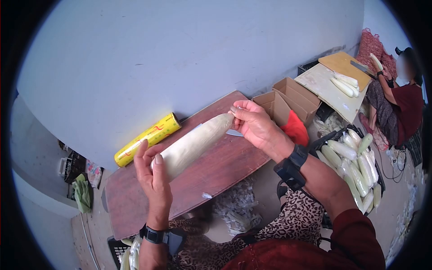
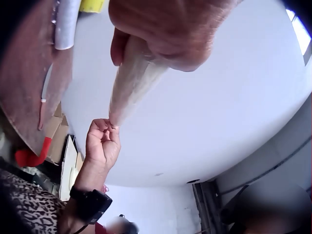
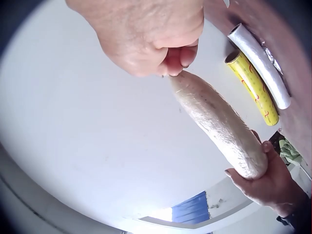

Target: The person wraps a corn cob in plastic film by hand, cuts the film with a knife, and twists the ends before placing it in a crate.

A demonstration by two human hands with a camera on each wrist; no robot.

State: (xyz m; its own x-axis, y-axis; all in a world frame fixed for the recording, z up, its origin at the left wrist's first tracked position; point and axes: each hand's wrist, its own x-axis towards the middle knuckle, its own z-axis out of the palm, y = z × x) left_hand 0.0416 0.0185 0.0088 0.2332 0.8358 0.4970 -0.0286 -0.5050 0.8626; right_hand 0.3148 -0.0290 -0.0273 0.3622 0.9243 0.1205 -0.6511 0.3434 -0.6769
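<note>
A long, whitish vegetable (image 1: 198, 144) wrapped in clear plastic film is held up over the reddish-brown table, slanting between both hands. My left hand (image 1: 155, 182) cups its thick lower end, with the thumb on the near side and the fingers on the far side. At the narrow upper end, my right hand (image 1: 258, 126) pinches the tip between thumb and fingers. The right wrist view shows glossy, wrinkled film along the vegetable (image 3: 219, 124). A knife (image 2: 47, 85) lies on the table, mostly hidden behind the vegetable in the head view.
A yellow printed roll (image 1: 146, 139) and a silvery film roll (image 3: 261, 66) lie by the wall. Right of the table are a cardboard box (image 1: 294, 99), red cloth (image 1: 294, 129) and a crate of wrapped vegetables (image 1: 355, 166). Another person (image 1: 407, 108) sits beyond, holding a pale vegetable.
</note>
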